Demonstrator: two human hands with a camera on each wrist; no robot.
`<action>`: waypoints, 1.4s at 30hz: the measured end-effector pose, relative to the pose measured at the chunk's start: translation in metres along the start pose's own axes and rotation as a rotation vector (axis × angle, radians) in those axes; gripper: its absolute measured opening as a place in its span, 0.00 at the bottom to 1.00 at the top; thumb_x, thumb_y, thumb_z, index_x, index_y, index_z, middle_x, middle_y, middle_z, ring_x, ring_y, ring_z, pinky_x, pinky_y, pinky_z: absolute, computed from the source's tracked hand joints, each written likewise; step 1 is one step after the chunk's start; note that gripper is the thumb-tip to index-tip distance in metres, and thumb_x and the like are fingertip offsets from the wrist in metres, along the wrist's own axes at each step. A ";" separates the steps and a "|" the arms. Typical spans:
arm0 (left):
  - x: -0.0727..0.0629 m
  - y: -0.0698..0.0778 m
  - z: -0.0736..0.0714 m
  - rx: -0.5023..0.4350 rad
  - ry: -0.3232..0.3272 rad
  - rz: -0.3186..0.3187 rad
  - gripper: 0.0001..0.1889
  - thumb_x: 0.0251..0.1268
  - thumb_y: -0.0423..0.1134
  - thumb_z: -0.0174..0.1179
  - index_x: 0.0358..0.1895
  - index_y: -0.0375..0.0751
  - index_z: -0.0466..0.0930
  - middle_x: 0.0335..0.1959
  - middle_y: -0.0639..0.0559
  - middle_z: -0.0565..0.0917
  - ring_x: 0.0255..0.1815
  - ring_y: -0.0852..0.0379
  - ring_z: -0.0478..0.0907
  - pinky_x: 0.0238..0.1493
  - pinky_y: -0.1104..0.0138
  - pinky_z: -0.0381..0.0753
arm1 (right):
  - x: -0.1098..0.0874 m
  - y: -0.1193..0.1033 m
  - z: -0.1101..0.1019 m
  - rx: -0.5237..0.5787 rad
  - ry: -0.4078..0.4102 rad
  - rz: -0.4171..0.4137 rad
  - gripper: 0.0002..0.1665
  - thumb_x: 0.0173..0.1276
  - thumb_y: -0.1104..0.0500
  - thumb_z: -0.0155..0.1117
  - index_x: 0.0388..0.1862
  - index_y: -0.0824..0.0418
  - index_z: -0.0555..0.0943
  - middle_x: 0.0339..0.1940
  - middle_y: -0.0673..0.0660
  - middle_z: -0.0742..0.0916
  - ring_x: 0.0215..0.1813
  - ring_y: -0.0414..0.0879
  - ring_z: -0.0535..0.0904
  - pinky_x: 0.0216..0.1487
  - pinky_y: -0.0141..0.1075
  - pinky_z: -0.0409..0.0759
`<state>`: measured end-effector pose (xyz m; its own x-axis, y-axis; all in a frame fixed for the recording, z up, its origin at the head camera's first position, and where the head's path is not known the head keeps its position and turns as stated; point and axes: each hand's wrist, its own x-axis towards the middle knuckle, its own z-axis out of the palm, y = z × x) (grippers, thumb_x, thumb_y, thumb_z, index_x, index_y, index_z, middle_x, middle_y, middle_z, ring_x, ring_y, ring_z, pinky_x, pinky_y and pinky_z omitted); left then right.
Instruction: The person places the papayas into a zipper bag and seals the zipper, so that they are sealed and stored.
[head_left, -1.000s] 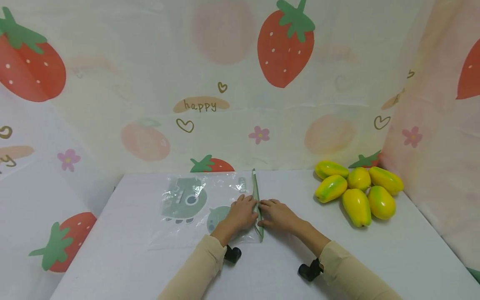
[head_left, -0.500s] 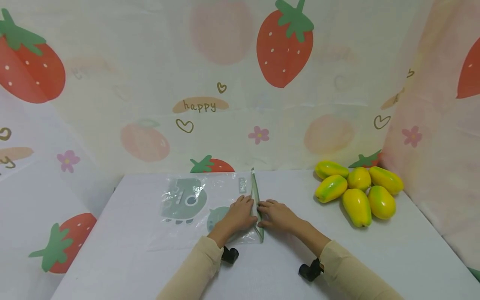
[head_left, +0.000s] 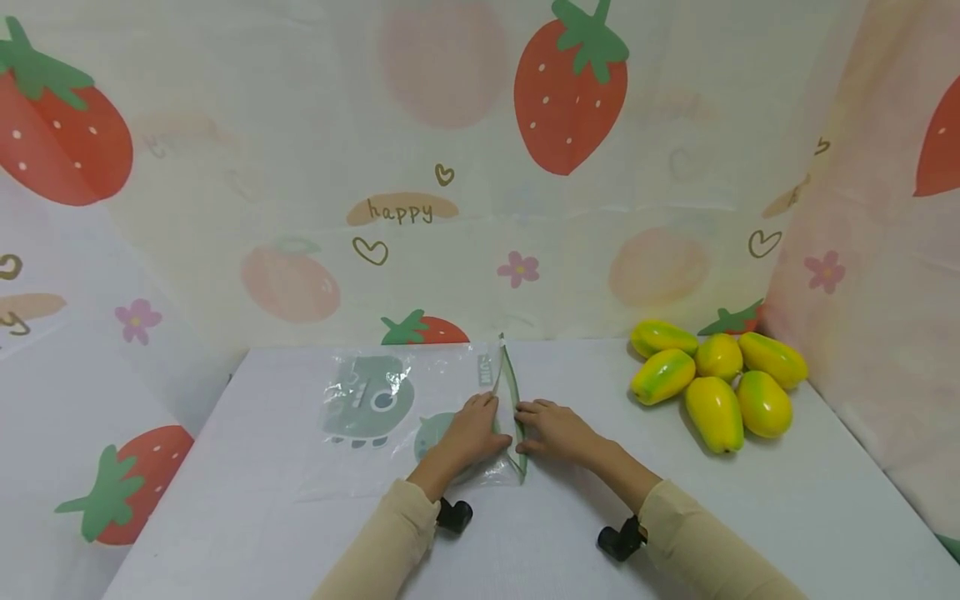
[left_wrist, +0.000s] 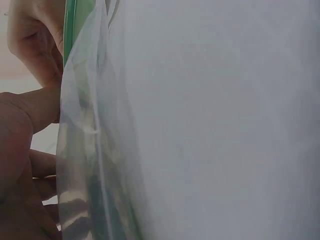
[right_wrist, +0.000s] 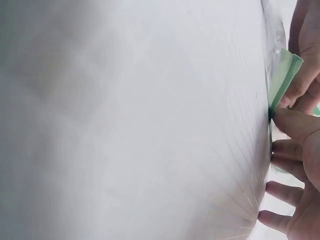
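Observation:
A clear plastic zip bag (head_left: 384,375) with grey-green cartoon animal prints lies flat on the white table, its green-edged mouth (head_left: 514,385) facing right. My left hand (head_left: 471,429) lies over the mouth's left side, thumb and fingers on that lip. On the opposite lip, my right hand (head_left: 557,429) pinches the green strip. Between the hands the mouth gapes in a narrow slit. Close up in the right wrist view, the green strip (right_wrist: 285,80) sticks up beside the thumb. The left wrist view has the clear film (left_wrist: 80,150) in front of part of the left fingers.
Several yellow-green fruits (head_left: 714,415), like papayas, sit in a cluster at the table's back right. The white tabletop (head_left: 247,517) reaches back to a strawberry-print cloth (head_left: 322,150). A black wrist camera (head_left: 621,542) hangs under each forearm.
My left hand has shifted slightly left with its lip of the zip bag, and the gap at the mouth has widened. The right hand has hardly moved.

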<state>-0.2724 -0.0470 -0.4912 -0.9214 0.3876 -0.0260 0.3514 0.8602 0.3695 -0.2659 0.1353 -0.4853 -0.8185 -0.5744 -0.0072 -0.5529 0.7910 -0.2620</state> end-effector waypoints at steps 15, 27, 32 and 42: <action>-0.006 -0.008 -0.001 0.011 -0.019 -0.037 0.36 0.61 0.48 0.65 0.67 0.28 0.67 0.70 0.36 0.68 0.73 0.40 0.62 0.72 0.52 0.65 | 0.004 -0.003 0.001 0.015 -0.004 0.012 0.35 0.63 0.46 0.68 0.62 0.66 0.77 0.68 0.60 0.77 0.70 0.59 0.71 0.66 0.53 0.73; -0.005 -0.008 0.002 -0.010 -0.023 -0.040 0.37 0.60 0.49 0.65 0.67 0.30 0.67 0.71 0.37 0.67 0.74 0.40 0.60 0.71 0.48 0.65 | 0.002 0.004 -0.008 0.085 -0.016 0.038 0.32 0.66 0.46 0.65 0.63 0.64 0.77 0.67 0.63 0.77 0.70 0.61 0.70 0.67 0.57 0.69; -0.003 -0.006 0.000 -0.009 -0.041 -0.059 0.37 0.61 0.49 0.65 0.68 0.31 0.66 0.72 0.38 0.66 0.74 0.41 0.60 0.72 0.49 0.64 | -0.001 0.010 -0.025 0.088 -0.008 0.072 0.32 0.67 0.46 0.64 0.64 0.63 0.76 0.67 0.65 0.76 0.69 0.63 0.70 0.68 0.59 0.68; -0.006 -0.004 -0.005 -0.015 -0.058 -0.060 0.36 0.60 0.49 0.65 0.68 0.32 0.67 0.72 0.38 0.66 0.75 0.42 0.60 0.72 0.49 0.64 | -0.012 0.029 -0.059 0.013 0.023 0.034 0.31 0.67 0.49 0.64 0.63 0.66 0.76 0.62 0.67 0.79 0.63 0.63 0.74 0.65 0.57 0.71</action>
<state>-0.2694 -0.0540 -0.4876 -0.9294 0.3545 -0.1025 0.2929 0.8776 0.3795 -0.2812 0.1776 -0.4361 -0.8404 -0.5420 0.0054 -0.5224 0.8072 -0.2748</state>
